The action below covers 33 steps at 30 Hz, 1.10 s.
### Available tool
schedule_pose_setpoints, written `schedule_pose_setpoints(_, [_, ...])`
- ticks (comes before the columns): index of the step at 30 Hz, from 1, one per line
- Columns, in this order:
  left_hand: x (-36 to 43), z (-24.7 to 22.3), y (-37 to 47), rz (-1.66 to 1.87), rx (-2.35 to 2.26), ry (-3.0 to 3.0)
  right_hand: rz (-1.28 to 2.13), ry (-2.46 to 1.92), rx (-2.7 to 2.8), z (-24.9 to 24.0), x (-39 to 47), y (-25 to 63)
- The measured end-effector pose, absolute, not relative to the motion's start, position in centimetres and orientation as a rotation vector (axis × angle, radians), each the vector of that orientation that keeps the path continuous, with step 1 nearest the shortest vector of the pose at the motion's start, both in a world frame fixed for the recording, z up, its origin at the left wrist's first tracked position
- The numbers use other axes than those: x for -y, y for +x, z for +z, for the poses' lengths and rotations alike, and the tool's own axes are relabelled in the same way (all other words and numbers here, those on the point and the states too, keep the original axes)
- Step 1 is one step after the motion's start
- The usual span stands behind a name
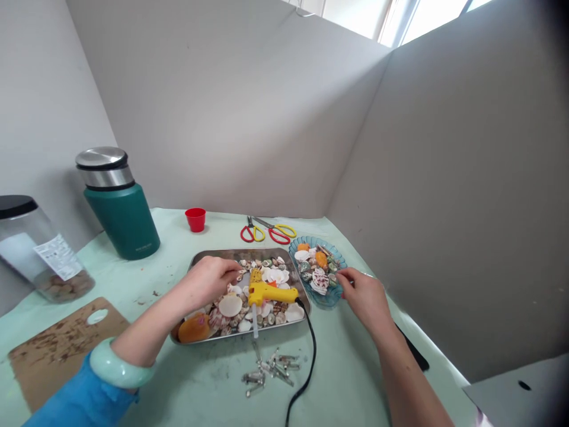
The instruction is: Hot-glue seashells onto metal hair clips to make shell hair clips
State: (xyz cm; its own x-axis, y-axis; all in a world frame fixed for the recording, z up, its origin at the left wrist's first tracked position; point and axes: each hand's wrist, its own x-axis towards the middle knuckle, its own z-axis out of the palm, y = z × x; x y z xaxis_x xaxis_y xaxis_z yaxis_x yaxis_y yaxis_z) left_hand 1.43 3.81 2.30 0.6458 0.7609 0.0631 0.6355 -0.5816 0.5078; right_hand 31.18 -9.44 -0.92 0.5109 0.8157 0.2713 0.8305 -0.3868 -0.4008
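- A burn was judged the main risk: the left hand (212, 277) was held just beside the upper end of the yellow glue gun (278, 292), although whether the gun was hot could not be told.
- The gun was propped on uneven shells (230, 306) in the metal tray (276, 326) at the centre of the frame; it could be rolled or dragged off if its black cord (315, 347), run to the bottom edge, were caught by an arm.
- The blue plate (326, 303), right of centre, could be tipped and its shells spilled if its rim were pressed.
- Metal pins (278, 370), heaped on the bench (347, 362) at lower centre, could be scattered by a sleeve.
- The tray's shells were spread beneath and around the left hand, whose fingers were drawn narrow; whether a shell was pinched there could not be told.
- The plate's shells were set just left of the right hand (367, 296). Its thumb and fingertips were held near together at the rim, by one shell; whether it was gripped could not be told.
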Motion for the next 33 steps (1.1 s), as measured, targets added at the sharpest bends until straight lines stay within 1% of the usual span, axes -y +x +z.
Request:
schedule_pose_setpoints(3, [-3.9, 2.3, 1.3, 0.357, -1.125, 2.373, -0.015, -2.444, 1.4, -0.7, 10.2, 31.2])
schedule_pose_setpoints(6, [-4.0, 2.2, 1.0, 0.322, -1.169, 2.449, -0.046, -2.575, 1.415, -0.7, 10.5, 31.3])
schedule_pose_setpoints(8, [-4.0, 2.1, 0.9, 0.328, -1.197, 2.507, 0.009, -2.636, 1.441, -1.1, 10.7, 31.4])
schedule_pose_setpoints(10, [-4.1, 2.0, 0.8, 0.331, -1.191, 2.531, 0.136, -2.626, 1.451, -1.9, 11.1, 31.4])
schedule_pose_setpoints(13, [-4.3, 1.8, 0.9, 0.309, -1.145, 2.542, 0.415, -2.443, 1.262, -3.5, 11.8, 31.1])
schedule_pose_setpoints(17, [-4.6, 1.4, 1.0, 0.325, -1.183, 2.463, 0.847, -1.997, 0.768, -5.2, 11.8, 30.7])
schedule_pose_setpoints(20, [-4.7, 1.1, 1.1, 0.336, -1.197, 2.426, 1.029, -1.752, 0.554, -5.9, 11.2, 31.1])
schedule_pose_setpoints(25, [-4.8, 0.8, 1.2, 0.334, -1.183, 2.407, 1.059, -1.738, 0.481, -6.2, 10.0, 31.8])
schedule_pose_setpoints(29, [-5.0, 0.8, 1.1, 0.353, -1.183, 2.373, 0.992, -1.627, 0.374, -5.7, 9.3, 31.4])
schedule_pose_setpoints(33, [-4.9, 0.9, 0.6, 0.338, -1.158, 2.3, 1.022, -1.532, 0.333, -5.4, 8.9, 31.3])
